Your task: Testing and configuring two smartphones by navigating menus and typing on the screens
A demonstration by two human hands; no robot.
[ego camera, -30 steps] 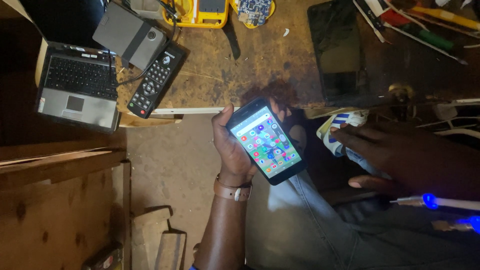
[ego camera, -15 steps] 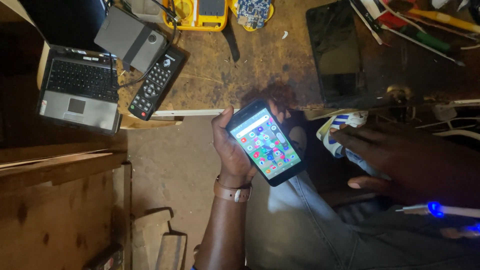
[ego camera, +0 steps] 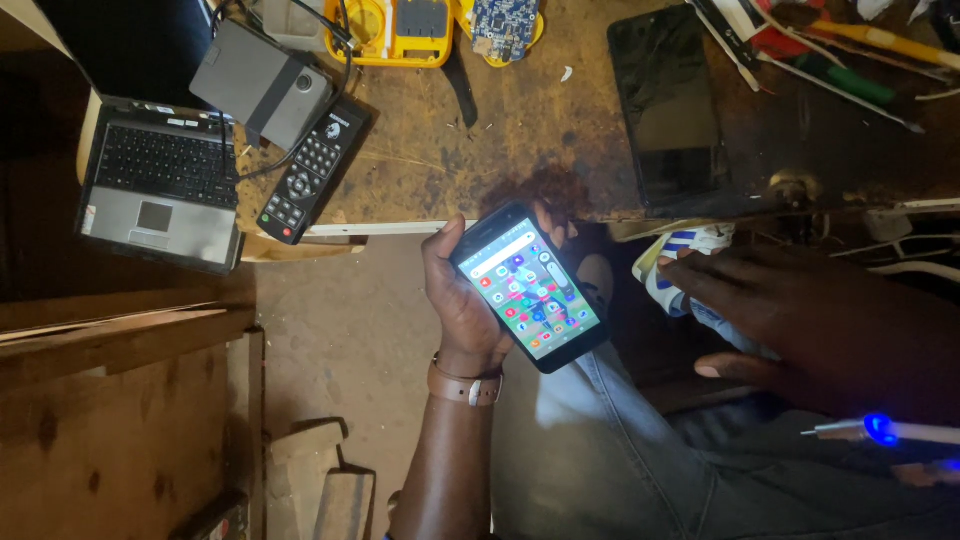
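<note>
Left hand (ego camera: pixel 465 305) gripping lit smartphone (ego camera: pixel 528 287), right hand (ego camera: pixel 800 325) seemingly empty

Dim, warm light; the lit phone screen (ego camera: pixel 528 288) glows brightest between the left hand's fingers (ego camera: pixel 455 300). Deep shadow right of them, a blue point-light (ego camera: pixel 880 428) flaring, edges bowed.

- Left hand (ego camera: pixel 462 300): bare; the forearm is showing no sleeve.
- Left wrist is wearing a brown strap (ego camera: pixel 462 385) with a small metal buckle.
- Right hand (ego camera: pixel 790 315): bare, wearing no ring or glove.
- Legs are wearing faded blue-grey denim trousers (ego camera: pixel 620 450), seam running along the thigh.
</note>
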